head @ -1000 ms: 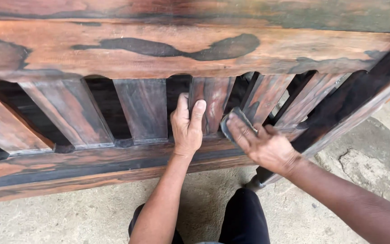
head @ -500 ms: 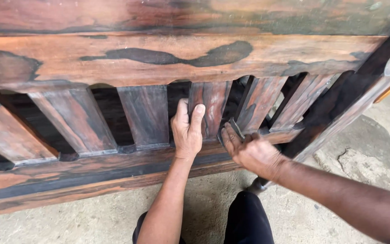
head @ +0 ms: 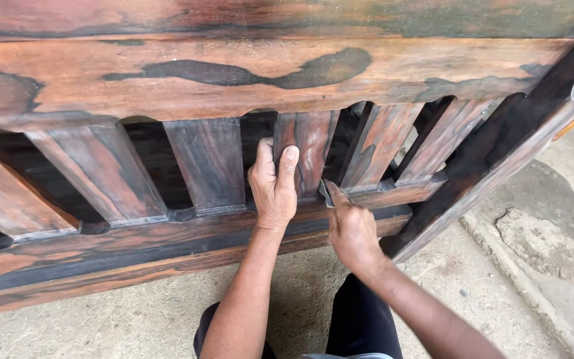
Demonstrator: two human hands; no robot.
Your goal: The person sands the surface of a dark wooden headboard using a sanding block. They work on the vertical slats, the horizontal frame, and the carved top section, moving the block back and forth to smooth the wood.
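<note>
A large dark reddish wooden frame (head: 313, 73) with several flat upright slats stands in front of me. My left hand (head: 274, 189) grips one slat (head: 310, 143) near its foot, fingers wrapped round its left edge. My right hand (head: 352, 229) is closed on a small folded piece of grey sandpaper (head: 332, 193), pressed at the foot of the same slat where it meets the lower rail (head: 167, 229).
The frame's dark corner post (head: 499, 156) slants down at the right. Bare concrete floor (head: 533, 266) with a cracked patch lies to the right and below. My dark trousers (head: 360, 319) show at the bottom edge.
My right hand has slid left and down along the slats with the sandpaper. My left hand has stayed on the same slat, and the view has shifted a little.
</note>
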